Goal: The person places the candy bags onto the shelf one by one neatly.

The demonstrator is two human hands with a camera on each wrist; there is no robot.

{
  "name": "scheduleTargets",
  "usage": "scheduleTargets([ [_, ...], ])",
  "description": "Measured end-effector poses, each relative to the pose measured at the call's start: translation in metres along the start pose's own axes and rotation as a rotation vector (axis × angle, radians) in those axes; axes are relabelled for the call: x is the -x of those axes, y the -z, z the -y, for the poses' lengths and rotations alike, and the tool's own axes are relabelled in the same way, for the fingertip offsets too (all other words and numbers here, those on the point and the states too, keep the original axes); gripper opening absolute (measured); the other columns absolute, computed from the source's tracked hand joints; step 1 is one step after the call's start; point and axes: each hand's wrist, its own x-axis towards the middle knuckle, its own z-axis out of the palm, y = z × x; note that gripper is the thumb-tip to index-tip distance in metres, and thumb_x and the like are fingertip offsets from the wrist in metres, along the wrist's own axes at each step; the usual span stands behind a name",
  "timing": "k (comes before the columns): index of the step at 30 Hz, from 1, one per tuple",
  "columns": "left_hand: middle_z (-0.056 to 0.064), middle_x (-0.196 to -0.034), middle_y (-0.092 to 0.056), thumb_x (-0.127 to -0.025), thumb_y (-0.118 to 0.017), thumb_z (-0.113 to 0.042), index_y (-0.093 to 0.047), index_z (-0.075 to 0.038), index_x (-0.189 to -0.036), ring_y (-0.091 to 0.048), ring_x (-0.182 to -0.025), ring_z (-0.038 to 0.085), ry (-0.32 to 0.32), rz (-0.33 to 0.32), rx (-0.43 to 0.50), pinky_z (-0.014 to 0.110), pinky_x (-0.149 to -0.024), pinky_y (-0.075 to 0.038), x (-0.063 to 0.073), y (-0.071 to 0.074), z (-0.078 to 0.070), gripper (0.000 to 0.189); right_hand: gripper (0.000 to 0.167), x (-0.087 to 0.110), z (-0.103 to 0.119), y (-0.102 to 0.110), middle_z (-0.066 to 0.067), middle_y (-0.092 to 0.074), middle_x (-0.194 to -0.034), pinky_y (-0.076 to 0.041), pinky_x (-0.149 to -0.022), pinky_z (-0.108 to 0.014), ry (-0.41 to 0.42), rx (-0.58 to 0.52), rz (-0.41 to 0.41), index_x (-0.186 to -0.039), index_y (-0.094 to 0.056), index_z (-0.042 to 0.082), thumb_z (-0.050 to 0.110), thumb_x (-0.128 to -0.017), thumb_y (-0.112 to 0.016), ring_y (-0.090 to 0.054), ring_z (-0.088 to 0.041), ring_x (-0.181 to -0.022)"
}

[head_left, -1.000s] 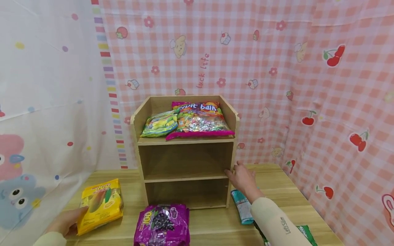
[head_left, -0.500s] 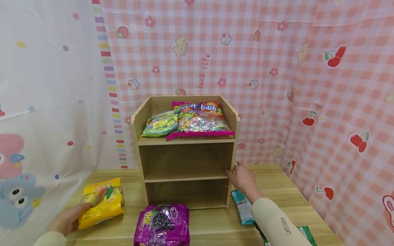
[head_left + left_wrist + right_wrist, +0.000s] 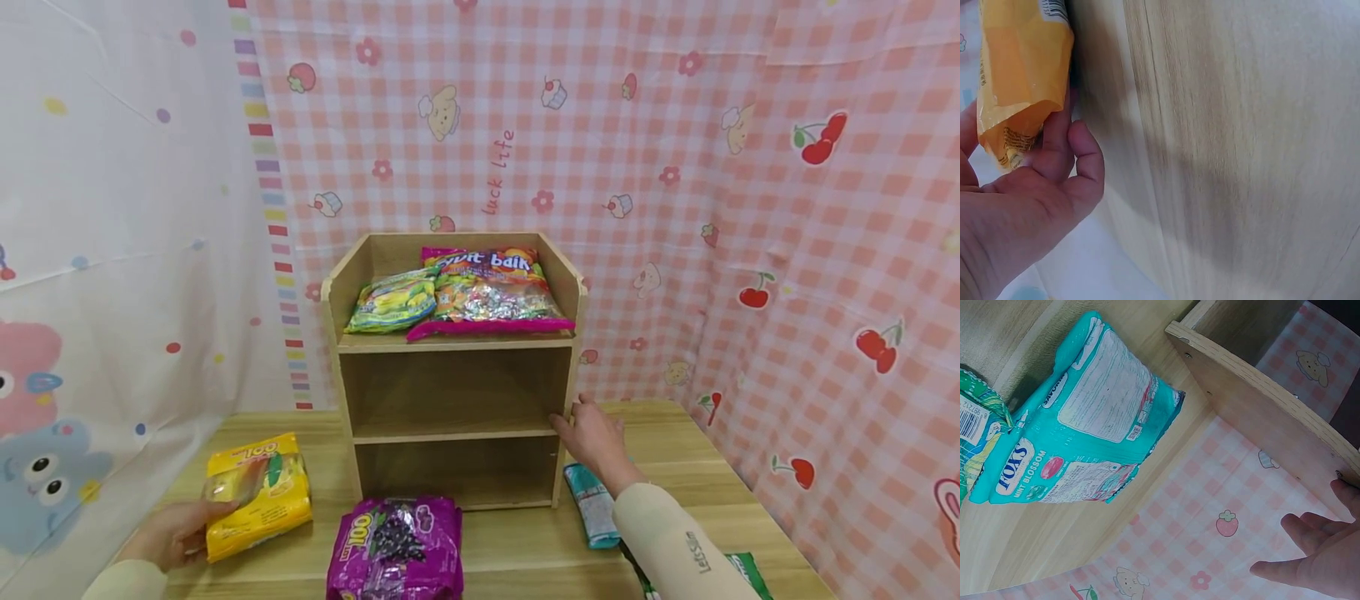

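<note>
At the left of the head view my left hand (image 3: 176, 532) grips the near left end of a yellow mango candy bag (image 3: 258, 498), thumb on top. In the left wrist view its fingers curl under the folded end of the bag (image 3: 1025, 56). My right hand (image 3: 596, 437) is at the right side panel of a small wooden shelf (image 3: 457, 343). One digit meets the panel's edge and the others spread loosely, holding nothing. Below that wrist lies a teal Fox's candy bag (image 3: 1094, 419), partly hidden by the forearm in the head view.
A purple grape candy bag (image 3: 397, 546) lies in front of the shelf. On the top tier sit a colourful Fruit bag (image 3: 495, 292) and a smaller green-yellow bag (image 3: 393, 302). A green bag (image 3: 746, 573) shows beyond the right sleeve. Printed curtains surround the table (image 3: 517, 550).
My left hand has moved right and slightly inward with the yellow bag, toward the shelf. The right hand has stayed at the shelf's side.
</note>
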Motion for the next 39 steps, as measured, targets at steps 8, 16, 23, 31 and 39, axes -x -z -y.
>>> scheduleTargets([
  [8,0.003,-0.085,-0.067,-0.099,-0.06,-0.018,-0.009,0.024,-0.14,-0.066,-0.079,0.017,-0.138,0.1,0.063,0.037,-0.078,-0.055,0.003,-0.006,-0.004,0.078,0.052,0.0,0.0,0.0,-0.027,-0.037,-0.151,-0.014,-0.104,-0.077,-0.001,0.007,0.004,-0.127,-0.058,-0.012,0.032,-0.1,-0.054,-0.047,-0.048,-0.128],
  [16,0.0,-0.085,-0.065,-0.097,-0.062,-0.015,0.0,0.02,-0.146,-0.064,-0.077,0.014,-0.197,0.071,0.133,0.033,-0.073,-0.054,0.004,-0.013,-0.006,0.086,0.051,0.0,0.001,-0.001,-0.027,-0.038,-0.15,-0.016,-0.103,-0.077,0.004,0.014,-0.007,-0.126,-0.059,-0.012,0.032,-0.1,-0.054,-0.047,-0.048,-0.128],
  [23,-0.002,-0.092,-0.062,-0.098,-0.062,-0.019,0.002,0.014,-0.15,-0.062,-0.079,0.011,-0.242,0.026,0.151,0.03,-0.073,-0.053,0.004,-0.017,-0.011,0.088,0.051,0.0,0.0,-0.002,-0.027,-0.039,-0.15,-0.016,-0.103,-0.077,0.005,0.015,-0.012,-0.126,-0.059,-0.012,0.032,-0.1,-0.055,-0.047,-0.047,-0.128],
  [31,-0.021,-0.091,-0.057,-0.101,-0.058,-0.022,0.0,0.004,-0.155,-0.058,-0.083,-0.001,-0.328,-0.019,0.261,0.023,-0.075,-0.05,0.011,-0.024,-0.027,0.083,0.052,0.001,0.002,0.001,-0.027,-0.037,-0.151,-0.01,-0.105,-0.077,-0.003,-0.005,0.003,-0.126,-0.058,-0.013,0.031,-0.1,-0.054,-0.044,-0.046,-0.132],
  [39,-0.03,-0.096,-0.054,-0.1,-0.06,-0.022,-0.028,-0.022,-0.149,-0.055,-0.088,-0.006,-0.402,-0.084,0.415,0.018,-0.079,-0.048,0.018,-0.03,-0.034,0.058,0.052,0.001,0.002,0.001,-0.026,-0.036,-0.152,-0.009,-0.105,-0.077,-0.007,-0.005,0.007,-0.127,-0.058,-0.012,0.032,-0.1,-0.055,-0.043,-0.045,-0.132],
])
